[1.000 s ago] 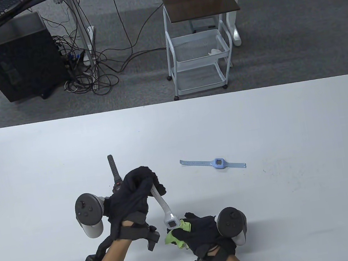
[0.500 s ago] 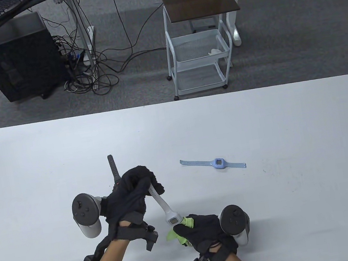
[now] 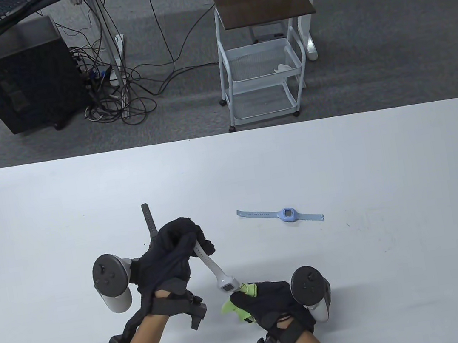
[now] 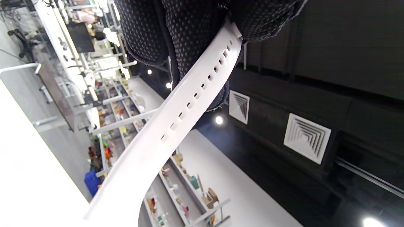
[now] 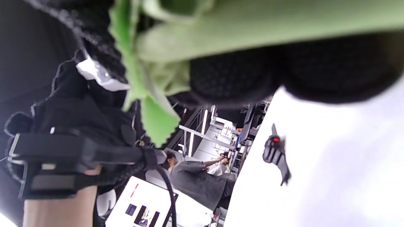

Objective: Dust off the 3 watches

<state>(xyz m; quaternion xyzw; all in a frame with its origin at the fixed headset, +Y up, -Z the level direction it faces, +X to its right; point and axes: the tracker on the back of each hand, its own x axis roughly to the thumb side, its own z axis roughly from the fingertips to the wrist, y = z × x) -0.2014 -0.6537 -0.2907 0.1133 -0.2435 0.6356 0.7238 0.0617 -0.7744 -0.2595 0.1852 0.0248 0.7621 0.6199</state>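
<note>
Left hand (image 3: 168, 253): you are gripping the far strap end of the white watch (image 3: 213, 268), fingers curled round it; the left wrist view is showing the holed strap (image 4: 176, 116) running out from under your fingers. Likely reason: you are holding it lifted clear of the worktop (image 3: 381, 157) so the face is reachable.

White watch: it is hanging aslant between your two hands, case (image 3: 228, 286) at the near end, just beside your right fingers.

Right hand (image 3: 270, 303): you are pinching a green cloth (image 3: 238, 305) in curled fingers and bringing a fold of it against the case. Whether it is pressing on the face or only its edge cannot be told.

Black watch (image 3: 149, 224): it is lying flat on the worktop, mostly hidden behind your left hand, with one strap showing on the far side.

Blue watch (image 3: 288, 214): it is lying flat with its straps spread, right of the hands and well apart from them, face up.

Step in hand: judged to be the dusting of the white watch. Nothing is showing whether the other two are done.

Caution: with only one strap end held, the case is free to swing away under the cloth.
</note>
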